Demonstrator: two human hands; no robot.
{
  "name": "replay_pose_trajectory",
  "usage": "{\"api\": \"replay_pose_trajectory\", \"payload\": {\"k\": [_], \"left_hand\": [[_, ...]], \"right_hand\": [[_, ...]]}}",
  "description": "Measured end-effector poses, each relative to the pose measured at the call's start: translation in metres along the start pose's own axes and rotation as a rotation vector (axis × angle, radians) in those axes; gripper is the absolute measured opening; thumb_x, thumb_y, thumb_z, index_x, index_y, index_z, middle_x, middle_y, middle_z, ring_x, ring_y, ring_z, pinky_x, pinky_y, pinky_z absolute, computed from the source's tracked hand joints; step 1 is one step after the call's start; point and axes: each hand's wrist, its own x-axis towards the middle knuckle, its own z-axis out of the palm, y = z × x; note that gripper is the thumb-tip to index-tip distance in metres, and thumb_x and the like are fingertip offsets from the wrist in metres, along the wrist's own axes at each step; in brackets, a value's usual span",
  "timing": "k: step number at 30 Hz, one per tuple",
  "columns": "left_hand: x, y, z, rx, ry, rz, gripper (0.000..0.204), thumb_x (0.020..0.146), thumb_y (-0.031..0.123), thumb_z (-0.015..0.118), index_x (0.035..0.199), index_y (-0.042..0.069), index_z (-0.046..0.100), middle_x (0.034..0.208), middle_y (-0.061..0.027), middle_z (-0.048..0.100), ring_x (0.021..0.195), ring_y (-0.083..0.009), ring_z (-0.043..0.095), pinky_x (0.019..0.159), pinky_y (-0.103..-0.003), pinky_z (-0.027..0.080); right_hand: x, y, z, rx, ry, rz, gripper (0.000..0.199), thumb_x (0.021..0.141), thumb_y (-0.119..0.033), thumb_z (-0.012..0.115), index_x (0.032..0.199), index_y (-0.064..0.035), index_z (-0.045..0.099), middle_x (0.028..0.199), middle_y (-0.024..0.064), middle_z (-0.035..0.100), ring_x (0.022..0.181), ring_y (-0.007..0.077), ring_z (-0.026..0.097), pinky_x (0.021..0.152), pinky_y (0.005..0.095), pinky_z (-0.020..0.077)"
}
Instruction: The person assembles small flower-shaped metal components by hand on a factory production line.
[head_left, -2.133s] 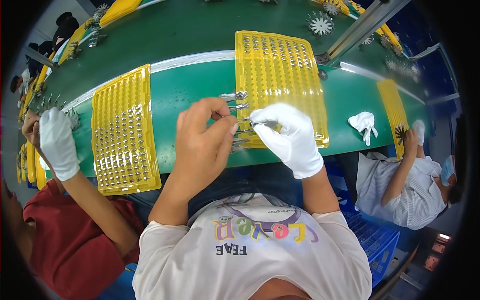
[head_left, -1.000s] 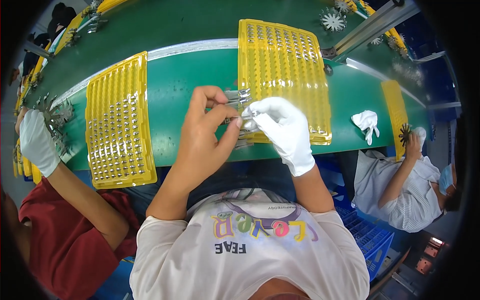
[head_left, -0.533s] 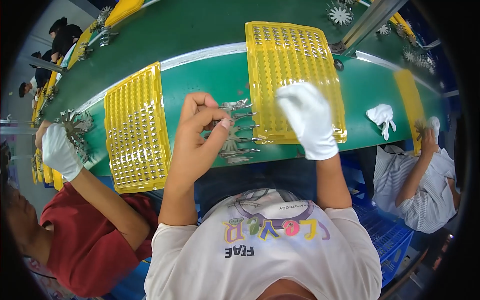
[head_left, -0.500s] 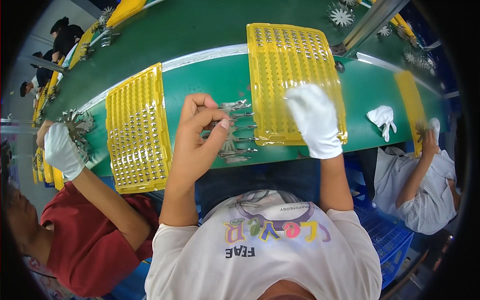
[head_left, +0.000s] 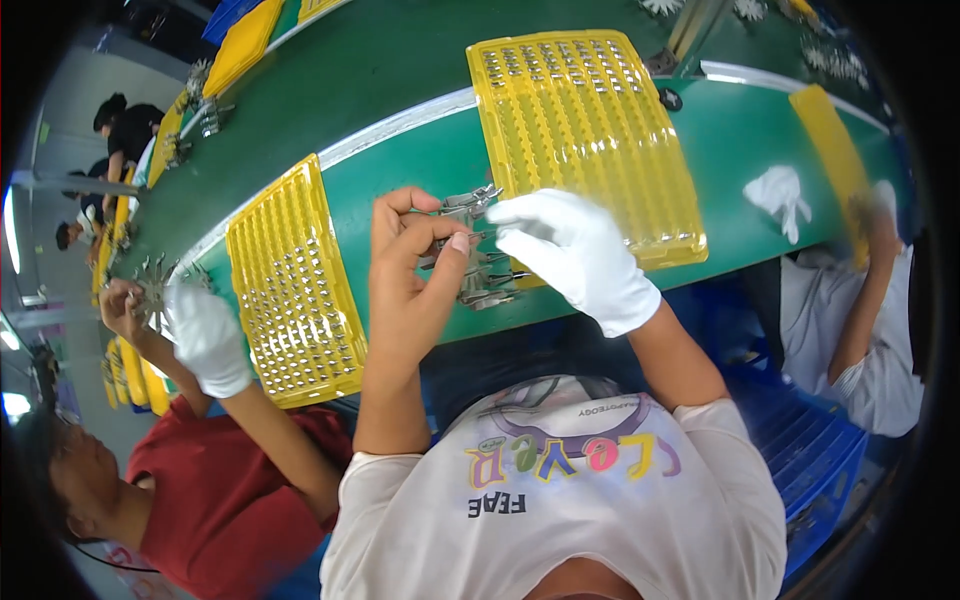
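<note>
My bare left hand (head_left: pixel 420 260) is closed around a spoked metal piece (head_left: pixel 484 296), its prongs pointing right over the green worktop. Fingers hide much of the piece. In a white glove, my right hand (head_left: pixel 575 255) reaches in from the right, thumb and forefinger apart, close to the prong tips. Whether it touches them is unclear. Beyond the right hand lies a yellow tray (head_left: pixel 590 165) with rows of slots; small shiny metal parts (head_left: pixel 560 62) fill its far rows.
At left, another yellow tray (head_left: pixel 295 285) holds many small metal parts. A co-worker in red (head_left: pixel 230 470) handles a spoked metal piece (head_left: pixel 155 290) beside it. A white glove (head_left: pixel 778 200) lies to the right, near another person's arm (head_left: pixel 865 300). A blue crate (head_left: pixel 805 430) stands below the worktop.
My right hand has moved left from over the near part of the tray to the spoked metal piece. My left hand keeps its grip. The view has shifted slightly.
</note>
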Motion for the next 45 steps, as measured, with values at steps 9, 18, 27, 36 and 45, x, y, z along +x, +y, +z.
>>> {"api": "replay_pose_trajectory", "payload": {"k": [9,18,27,36,45], "left_hand": [[0.000,0.011,0.000,0.166,-0.053,0.105,0.010,0.093,-0.002,0.066,0.101,-0.004,0.072,0.121,-0.0110,0.052,0.100,-0.0161,0.057,0.083,-0.027,0.049],[0.011,0.019,-0.035,0.195,-0.404,-0.007,0.012,0.091,-0.004,0.067,0.101,-0.005,0.074,0.111,-0.0090,0.057,0.091,-0.0150,0.060,0.076,-0.028,0.048],[0.024,0.038,-0.044,0.351,-0.653,0.135,0.010,0.085,-0.004,0.071,0.095,-0.004,0.073,0.100,-0.0082,0.053,0.081,-0.0171,0.057,0.073,-0.030,0.047],[0.005,0.038,-0.031,0.480,-0.473,0.174,0.010,0.082,-0.003,0.072,0.091,-0.005,0.071,0.098,-0.0107,0.053,0.085,-0.0239,0.058,0.074,-0.034,0.048],[-0.004,0.039,-0.025,0.487,-0.402,0.127,0.006,0.082,-0.003,0.072,0.086,-0.006,0.068,0.098,-0.0125,0.054,0.081,-0.0273,0.060,0.072,-0.037,0.049]], "right_hand": [[0.005,0.007,0.017,0.401,0.015,0.119,0.010,0.095,-0.008,0.073,0.102,-0.0014,0.071,0.092,0.0020,0.068,0.079,0.0071,0.062,0.070,0.0252,0.0514],[0.003,0.013,0.019,0.372,-0.093,0.076,0.008,0.091,-0.008,0.073,0.096,-0.0014,0.071,0.094,0.0051,0.070,0.085,0.0124,0.065,0.075,0.0293,0.0519],[0.003,0.009,0.007,0.104,-0.243,-0.124,0.013,0.088,-0.013,0.073,0.097,-0.0042,0.072,0.096,0.0116,0.071,0.092,0.0305,0.068,0.083,0.0393,0.0529],[-0.006,0.019,0.024,0.511,-0.263,0.221,0.008,0.091,-0.006,0.073,0.097,-0.0009,0.071,0.088,0.0042,0.072,0.082,0.0100,0.066,0.074,0.0276,0.0536],[-0.015,0.014,0.029,0.588,-0.239,0.423,0.010,0.095,-0.011,0.071,0.097,-0.0017,0.071,0.087,0.0025,0.071,0.076,0.0097,0.066,0.068,0.0264,0.0548]]}}
